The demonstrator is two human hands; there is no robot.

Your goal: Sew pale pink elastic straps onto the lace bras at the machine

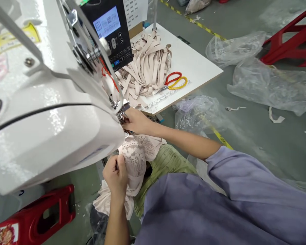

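A beige lace bra (134,158) hangs from the needle area of a white sewing machine (73,136), its lower part draping over my lap. My left hand (116,173) is closed, thumb and fingers pinching the bra's edge strip just below the machine head. Close beside the presser foot (121,114), my right hand (137,121) has its fingers bent inward. Their tips are partly hidden by the machine, so what they grip does not show clearly.
Beige straps (148,64) lie piled on the white table (193,64), with red-and-yellow-handled scissors (177,81) beside them. A control panel (113,32) stands behind the needle. Plastic bags (272,80) lie on the floor. A red stool (35,217) is at lower left.
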